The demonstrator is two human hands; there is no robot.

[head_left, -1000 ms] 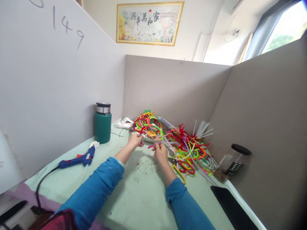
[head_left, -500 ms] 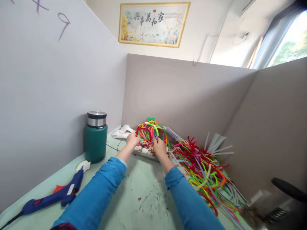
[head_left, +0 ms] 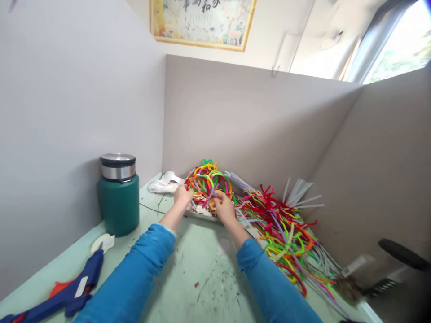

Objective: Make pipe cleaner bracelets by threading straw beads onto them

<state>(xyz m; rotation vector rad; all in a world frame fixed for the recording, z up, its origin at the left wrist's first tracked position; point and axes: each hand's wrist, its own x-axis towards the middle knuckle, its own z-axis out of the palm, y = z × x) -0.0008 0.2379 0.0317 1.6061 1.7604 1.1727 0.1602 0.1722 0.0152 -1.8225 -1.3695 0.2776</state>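
My left hand (head_left: 183, 196) is narrow, its fingertips pinching the red side of a multicoloured chenille-stem ring (head_left: 212, 183); my right hand (head_left: 225, 207) is drawn in too, thumb and finger at the ring's purple end; the ring is between my hands, raised over the shallow tray (head_left: 204, 216), though I cannot tell whether it touches the scraps (head_left: 201, 209) lying in that tray; a heap of bent chenille stems (head_left: 211, 167) rises at the tray's back; right of the tray spreads a tangle of loose chenille stems (head_left: 269, 220), with white strips (head_left: 299, 193) fanning up beyond it, and farther right of the tray is a blurred clear jar (head_left: 380, 271) with a black lid; left of the tray lie a white packet (head_left: 164, 184) and dark wires (head_left: 158, 207); farther left of it stands a green flask (head_left: 118, 204), and nearer me than the tray, also leftward, lies a blue glue gun (head_left: 79, 287).
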